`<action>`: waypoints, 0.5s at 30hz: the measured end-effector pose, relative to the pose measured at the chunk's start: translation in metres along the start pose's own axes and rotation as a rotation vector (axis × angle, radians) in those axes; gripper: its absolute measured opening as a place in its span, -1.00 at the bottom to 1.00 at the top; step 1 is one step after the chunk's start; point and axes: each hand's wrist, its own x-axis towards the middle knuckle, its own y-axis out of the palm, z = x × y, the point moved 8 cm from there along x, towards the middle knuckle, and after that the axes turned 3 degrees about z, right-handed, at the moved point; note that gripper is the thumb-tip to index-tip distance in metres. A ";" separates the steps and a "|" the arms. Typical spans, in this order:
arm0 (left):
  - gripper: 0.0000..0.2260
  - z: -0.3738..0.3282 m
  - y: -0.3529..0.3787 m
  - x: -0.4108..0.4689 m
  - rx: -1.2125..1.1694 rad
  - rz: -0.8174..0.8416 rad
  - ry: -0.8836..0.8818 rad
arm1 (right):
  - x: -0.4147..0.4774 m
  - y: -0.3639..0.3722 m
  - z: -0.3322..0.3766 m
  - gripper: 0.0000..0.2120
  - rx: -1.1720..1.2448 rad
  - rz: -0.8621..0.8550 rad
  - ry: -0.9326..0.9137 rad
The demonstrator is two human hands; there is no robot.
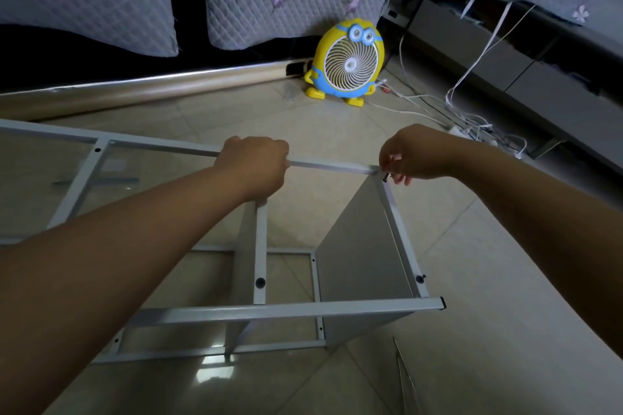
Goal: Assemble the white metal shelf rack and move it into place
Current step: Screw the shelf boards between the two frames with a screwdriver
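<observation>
Glossy beige tile floor (pixel 472 280) fills the room. The white metal shelf rack (pixel 286 310) lies on its side on it, partly built.

The left hand (pixel 256 165) is wrapped around the upper rail (pixel 330 166), steadying it. At the rail's end, the right hand (pixel 408 155) pinches a small dark screw (pixel 386 176) against the corner where the rail meets the grey shelf panel (pixel 360 256).

- **Dropped screw:** It is tiny and held only by the fingertips. A slip would likely send it skittering over the slick tiles towards the cables (pixel 465 118) or the yellow fan (pixel 347 64).
- **Misaligned holes:** If the left hand lets the rail sag or twist, the holes may drift apart and the screw could enter crooked and bind.
- **Loose frame:** The rack looks loosely joined, so leaning on it could skew the frame.
</observation>
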 end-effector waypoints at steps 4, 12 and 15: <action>-0.77 -0.003 0.000 -0.001 0.019 -0.018 0.001 | -0.006 0.000 0.010 -0.79 -0.191 -0.125 -0.040; -0.83 -0.002 0.000 -0.002 -0.001 -0.046 -0.004 | -0.031 0.016 -0.011 -0.86 0.094 -0.358 0.005; -0.81 0.000 0.000 -0.001 0.011 -0.056 -0.009 | -0.024 0.013 -0.009 -0.85 0.072 -0.285 -0.007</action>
